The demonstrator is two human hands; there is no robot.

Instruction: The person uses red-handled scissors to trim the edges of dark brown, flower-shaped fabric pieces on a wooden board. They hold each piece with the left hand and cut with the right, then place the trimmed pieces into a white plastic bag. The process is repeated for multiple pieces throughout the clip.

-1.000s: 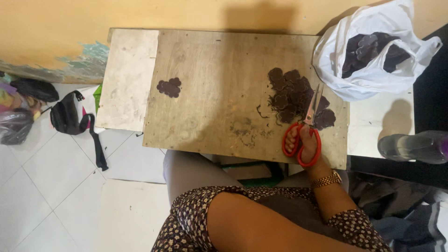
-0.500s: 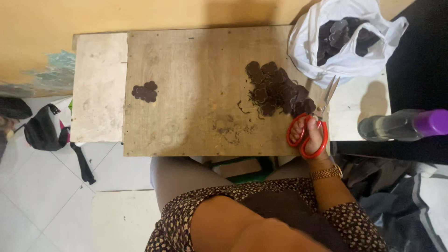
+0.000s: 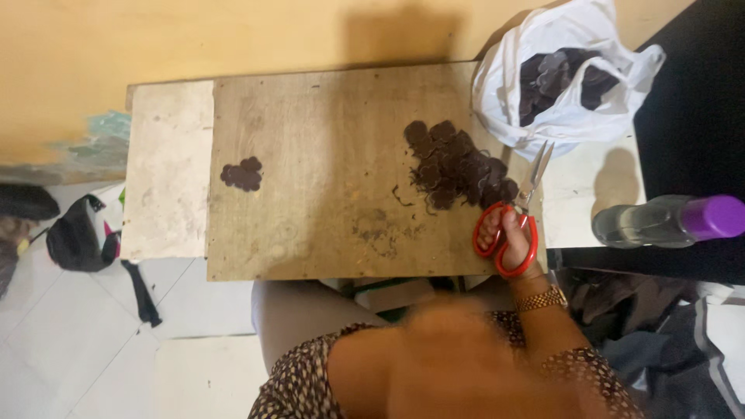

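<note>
**Right hand on red scissors at the table's near edge**

Nearest the camera: a blurred arm w/ a patterned sleeve (image 3: 310, 380) fills the bottom of the view. Left hand isn't visible, so can't tell its state.

Just beyond, the right hand (image 3: 508, 237) w/ a gold wristwatch (image 3: 542, 299) is at the near right edge of the wooden board (image 3: 310, 194). Fingers are through the red loops of the scissors (image 3: 516, 221), closed around the handles. Blades are only narrowly parted and point away from the person, tips reaching toward the bag, blades lying right beside the big pile.

Mid board: a large pile of dark scalloped cutouts (image 3: 458, 167) sits right of centre, touching the scissors' blades on its right side. A few thin dark trimmings lie just left of it. Well apart, near the board's left edge, a small cluster of dark cutouts (image 3: 242, 174) lies on its own.

The board rests on a pale table (image 3: 167, 178), which shows bare on the left and on the right.

Far right: a white plastic bag (image 3: 559, 101), open, holds more dark pieces. Right of the table, a clear bottle w/ purple cap (image 3: 667, 221) lies on its side on a dark surface.

Left, on the tiled floor (image 3: 70, 341): a black pouch w/ strap (image 3: 77, 244). Beyond everything, a yellow wall (image 3: 233, 39).
</note>
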